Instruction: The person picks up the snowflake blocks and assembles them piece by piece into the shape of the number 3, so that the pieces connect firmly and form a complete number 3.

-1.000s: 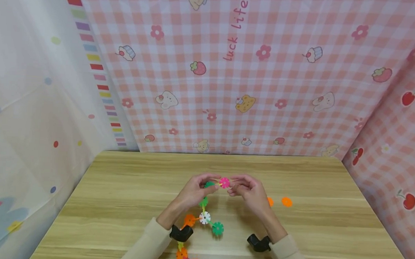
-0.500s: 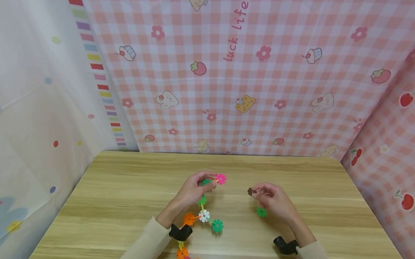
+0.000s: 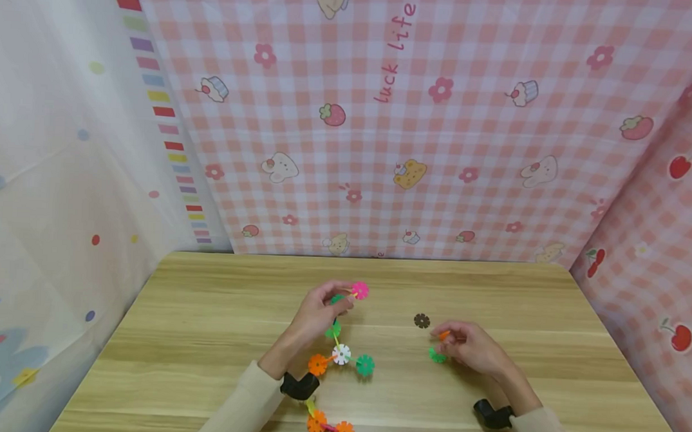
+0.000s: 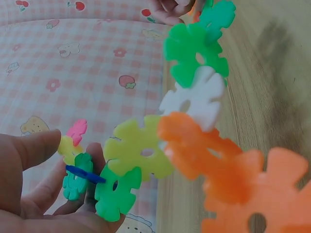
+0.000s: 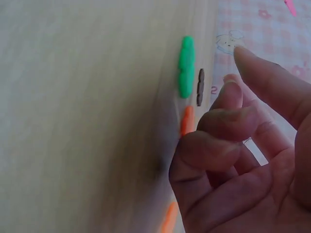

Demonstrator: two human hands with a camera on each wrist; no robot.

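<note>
My left hand (image 3: 313,314) holds up a chain of notched plastic snowflake discs, pinching it near the yellow disc (image 4: 70,150). A pink disc (image 3: 360,290) is at the chain's tip; green, blue, white (image 3: 341,354) and orange (image 3: 317,365) discs follow, down toward the table's front. My right hand (image 3: 479,351) hovers by loose discs with its fingers loosely bent and the thumb apart. Nothing shows in its grasp. Right by its fingertips are a green disc (image 3: 437,355) and a partly covered orange disc (image 3: 444,335). A brown disc (image 3: 421,320) lies just beyond.
The wooden table (image 3: 214,313) meets a pink checked cloth (image 3: 303,130) at its back edge. A second loose orange disc (image 5: 169,218) appears low in the right wrist view. Black straps with cameras (image 3: 492,414) sit on both wrists.
My right hand left the pink disc and drew back to the right. The brown disc it was pinching now lies on the table. My left hand shifted slightly left with the chain.
</note>
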